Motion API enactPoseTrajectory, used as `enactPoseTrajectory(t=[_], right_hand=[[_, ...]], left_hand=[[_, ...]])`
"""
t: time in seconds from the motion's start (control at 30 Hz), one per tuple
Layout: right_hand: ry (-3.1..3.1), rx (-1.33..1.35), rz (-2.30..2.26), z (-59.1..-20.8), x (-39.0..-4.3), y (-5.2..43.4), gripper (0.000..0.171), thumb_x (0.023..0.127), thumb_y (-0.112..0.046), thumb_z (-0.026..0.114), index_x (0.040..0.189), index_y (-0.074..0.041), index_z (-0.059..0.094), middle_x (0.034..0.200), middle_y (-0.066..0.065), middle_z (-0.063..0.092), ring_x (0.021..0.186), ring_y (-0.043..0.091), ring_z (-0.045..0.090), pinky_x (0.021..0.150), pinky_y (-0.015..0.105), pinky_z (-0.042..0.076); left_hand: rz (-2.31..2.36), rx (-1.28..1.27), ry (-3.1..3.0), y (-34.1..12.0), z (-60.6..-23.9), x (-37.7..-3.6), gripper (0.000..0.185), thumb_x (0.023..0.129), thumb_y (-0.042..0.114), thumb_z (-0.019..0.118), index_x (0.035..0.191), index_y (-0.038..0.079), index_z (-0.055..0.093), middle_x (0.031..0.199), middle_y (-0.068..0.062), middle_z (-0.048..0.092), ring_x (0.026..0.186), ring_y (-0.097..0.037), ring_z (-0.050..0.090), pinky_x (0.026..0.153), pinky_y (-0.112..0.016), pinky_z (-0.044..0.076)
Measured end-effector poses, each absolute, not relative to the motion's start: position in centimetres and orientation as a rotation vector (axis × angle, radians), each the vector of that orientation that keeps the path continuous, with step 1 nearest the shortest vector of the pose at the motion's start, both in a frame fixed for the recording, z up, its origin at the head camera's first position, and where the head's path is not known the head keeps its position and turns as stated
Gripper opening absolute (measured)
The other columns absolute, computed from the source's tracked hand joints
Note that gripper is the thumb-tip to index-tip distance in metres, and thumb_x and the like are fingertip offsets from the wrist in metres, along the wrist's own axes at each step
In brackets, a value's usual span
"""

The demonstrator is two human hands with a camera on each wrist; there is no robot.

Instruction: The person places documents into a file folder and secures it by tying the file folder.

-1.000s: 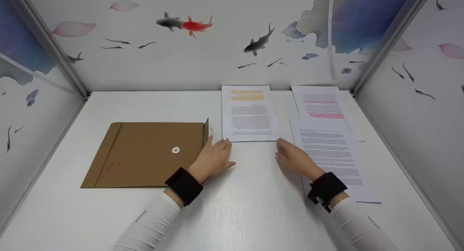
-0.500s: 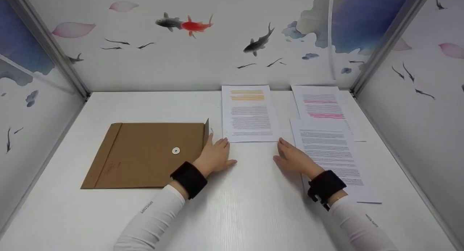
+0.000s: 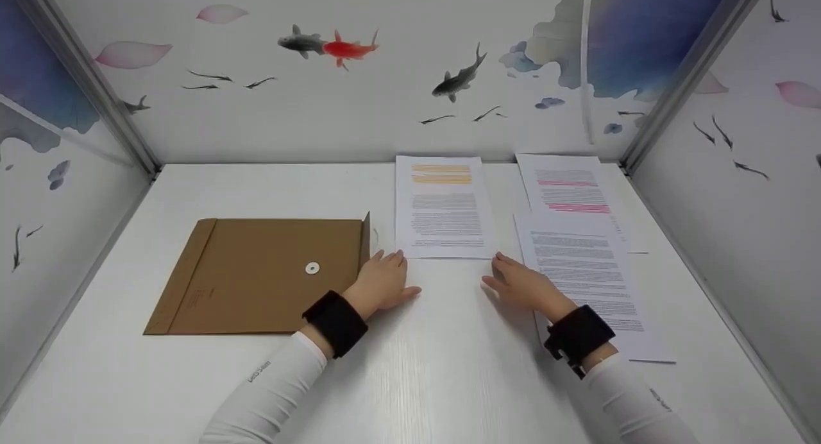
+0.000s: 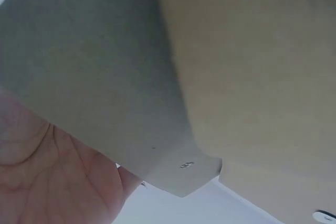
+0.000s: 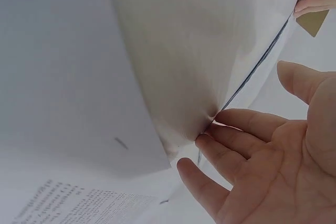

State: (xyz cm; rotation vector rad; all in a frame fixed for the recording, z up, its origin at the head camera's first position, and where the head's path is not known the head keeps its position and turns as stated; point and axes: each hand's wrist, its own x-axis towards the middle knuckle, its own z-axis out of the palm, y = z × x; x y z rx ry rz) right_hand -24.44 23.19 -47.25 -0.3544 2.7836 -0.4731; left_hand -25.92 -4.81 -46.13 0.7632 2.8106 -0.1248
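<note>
Where fingertips meet its near edge, orange-marked sheet (image 3: 444, 206) between two flat, spread hands (image 3: 449, 283).

Two bare hands, no gloves or rings visible. Left hand (image 3: 383, 281) and right hand (image 3: 524, 285) each come out of a long white sleeve, close-fitting, smooth fabric. Left sleeve (image 3: 269, 396) carries small dark lettering near the cuff, too small to read; right sleeve (image 3: 635, 402) has a similar small dark mark. Each wrist wears a wide black band: left band (image 3: 335, 323), right band (image 3: 578, 335), the right one with a black clip or mount at its lower edge.
</note>
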Motion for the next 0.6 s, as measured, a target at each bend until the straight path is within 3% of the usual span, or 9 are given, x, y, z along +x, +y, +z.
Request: enactPoseTrajectory(t=[0.13,0.3,0.6], right_hand=[[2.794,-0.344,-0.479,-47.1,-23.9,23.2,0.063,0.109,-0.034,0.043,0.15,0.014,0.037,0.159,0.035,0.034,0.15,0.048,0.035,0.123,0.058,0.031],[2.824,-0.395,-0.553,-47.0,-23.3,23.5,0.051,0.11,-0.021,0.039,0.145,0.015,0.044,0.153,0.037,0.042,0.145,0.05,0.042,0.121,0.059,0.034],[2.912,-0.403,-0.552,-46.7,-22.4,23.5,0.036,0.108,-0.014,0.04,0.124,0.01,0.062,0.135,0.033,0.063,0.122,0.047,0.064,0.102,0.057,0.052]], left_hand=[[-0.104,0.753,2.799,-4.6,-45.9,-25.3,0.074,0.104,0.054,0.047,0.149,-0.005,0.047,0.16,-0.015,0.047,0.15,-0.025,0.045,0.126,-0.039,0.032],[-0.129,0.768,2.798,-4.5,-46.1,-24.7,0.074,0.104,0.054,0.047,0.149,-0.004,0.047,0.16,-0.015,0.047,0.149,-0.024,0.046,0.126,-0.038,0.034],[-0.116,0.808,2.861,-4.4,-46.7,-23.2,0.075,0.103,0.055,0.049,0.145,-0.007,0.051,0.155,-0.018,0.052,0.145,-0.027,0.051,0.121,-0.037,0.041]])
